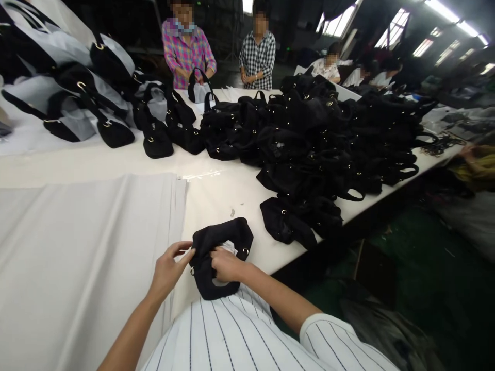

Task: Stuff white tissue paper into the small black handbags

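A small black fabric bag [209, 288] with gold-coloured rings lies at the table's front edge, right before my body. My left hand [169, 268] pinches its left side between thumb and fingers. Inside the bag's opening is my right hand [227, 265], its fingers curled in; their tips are hidden, so I cannot make out what they grip. Some white material [229, 247], crumpled, shows in the opening just above the right hand.
A heap of black bags [301, 134] covers the table's right side. Grey-and-black bags [73, 111] are piled at the far left. Stacked pale sheets [85, 257] lie to my left. Two people [189, 51] stand across the table; others sit at the back right.
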The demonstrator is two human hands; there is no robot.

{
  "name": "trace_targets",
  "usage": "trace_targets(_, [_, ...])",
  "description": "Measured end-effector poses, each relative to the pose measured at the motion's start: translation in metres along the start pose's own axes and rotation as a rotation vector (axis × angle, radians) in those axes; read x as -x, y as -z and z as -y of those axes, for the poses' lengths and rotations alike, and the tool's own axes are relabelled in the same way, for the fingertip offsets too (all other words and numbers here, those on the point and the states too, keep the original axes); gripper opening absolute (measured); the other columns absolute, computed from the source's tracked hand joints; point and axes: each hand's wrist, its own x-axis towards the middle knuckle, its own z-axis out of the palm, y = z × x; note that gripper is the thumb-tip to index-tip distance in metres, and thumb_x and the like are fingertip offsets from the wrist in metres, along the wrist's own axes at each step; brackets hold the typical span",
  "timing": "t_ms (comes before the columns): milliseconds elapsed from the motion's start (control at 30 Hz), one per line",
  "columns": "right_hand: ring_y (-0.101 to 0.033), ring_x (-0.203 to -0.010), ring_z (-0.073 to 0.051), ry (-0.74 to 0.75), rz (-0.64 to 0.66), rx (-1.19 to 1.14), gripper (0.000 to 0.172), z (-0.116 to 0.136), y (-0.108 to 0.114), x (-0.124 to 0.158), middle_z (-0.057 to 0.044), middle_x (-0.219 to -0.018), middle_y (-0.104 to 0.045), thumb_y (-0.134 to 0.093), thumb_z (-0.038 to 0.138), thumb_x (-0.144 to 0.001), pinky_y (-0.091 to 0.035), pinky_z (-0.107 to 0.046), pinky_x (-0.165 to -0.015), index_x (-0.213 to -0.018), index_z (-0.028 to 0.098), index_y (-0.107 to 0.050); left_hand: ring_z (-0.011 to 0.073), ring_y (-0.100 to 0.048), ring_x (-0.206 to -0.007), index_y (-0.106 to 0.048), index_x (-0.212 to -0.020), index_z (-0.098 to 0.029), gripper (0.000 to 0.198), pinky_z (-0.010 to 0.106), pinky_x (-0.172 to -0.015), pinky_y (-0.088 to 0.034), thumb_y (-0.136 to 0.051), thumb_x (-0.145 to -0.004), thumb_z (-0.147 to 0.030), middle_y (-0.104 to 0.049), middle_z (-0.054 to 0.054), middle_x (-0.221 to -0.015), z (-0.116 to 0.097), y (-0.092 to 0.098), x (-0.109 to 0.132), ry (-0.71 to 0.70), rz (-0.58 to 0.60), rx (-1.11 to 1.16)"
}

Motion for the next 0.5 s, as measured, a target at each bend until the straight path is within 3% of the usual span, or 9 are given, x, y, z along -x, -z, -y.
trace_targets(100, [-0.062,-0.095,-0.017,-0.014,-0.096,-0.243,0.029,0.004,0.011,0.025,-0.001,-0.096,-0.072,-0.047,0.007,-0.075,-0.042,-0.027,-0.092,-0.083,0.020,-0.072,0.0227,-0.060,-0.091,-0.062,-0.096,-0.020,0.026,0.037,-0.086,-0.048,-0.058,-0.081,-0.041,-0.065,0.006,-0.094,-0.034,-0.019,-0.018,-0.215,0.055,-0.283])
trace_targets(200, [-0.061,-0.099,-0.014,-0.277,-0.348,-0.369,0.038,0.004,0.008,0.054,0.002,-0.105,-0.070,-0.041,0.006,-0.081,-0.043,-0.025,-0.089,-0.099,0.024,-0.069,0.0249,-0.058,-0.095,-0.060,-0.101,-0.017,0.029,0.036,-0.083,-0.047,-0.063,-0.074,-0.027,-0.061,0.010,-0.098,-0.060,-0.042,-0.029,-0.260,0.252,-0.599])
trace_targets(300, [-0.056,-0.100,-0.019,-0.571,-0.511,-0.236,0.025,-0.002,-0.002,0.068,-0.003,-0.103,-0.067,-0.048,0.018,-0.087,-0.043,-0.029,-0.090,-0.102,0.022,-0.067,0.0280,-0.057,-0.099,-0.051,-0.120,-0.014,0.051,0.036,-0.078,-0.046,-0.061,-0.069,-0.014,-0.057,0.015,-0.107,-0.075,-0.060,-0.033,-0.197,0.394,-0.897])
trace_targets(400, [-0.051,-0.104,-0.024,-0.721,-0.480,-0.158,0.024,-0.012,-0.009,0.063,-0.007,-0.106,-0.062,-0.056,0.035,-0.086,-0.044,-0.034,-0.088,-0.104,0.020,-0.064,0.0296,-0.056,-0.104,-0.043,-0.130,-0.015,0.055,0.037,-0.078,-0.046,-0.047,-0.076,-0.007,-0.055,0.018,-0.112,-0.072,-0.071,-0.033,-0.202,0.422,-1.065])
trace_targets(500, [-0.047,-0.109,-0.028,-0.754,-0.335,-0.156,0.030,-0.024,-0.009,0.048,-0.010,-0.112,-0.058,-0.061,0.040,-0.079,-0.046,-0.036,-0.083,-0.099,0.017,-0.063,0.0281,-0.059,-0.102,-0.036,-0.137,-0.017,0.056,0.036,-0.076,-0.047,-0.036,-0.082,-0.006,-0.056,0.018,-0.113,-0.053,-0.073,-0.036,-0.213,0.407,-1.071])
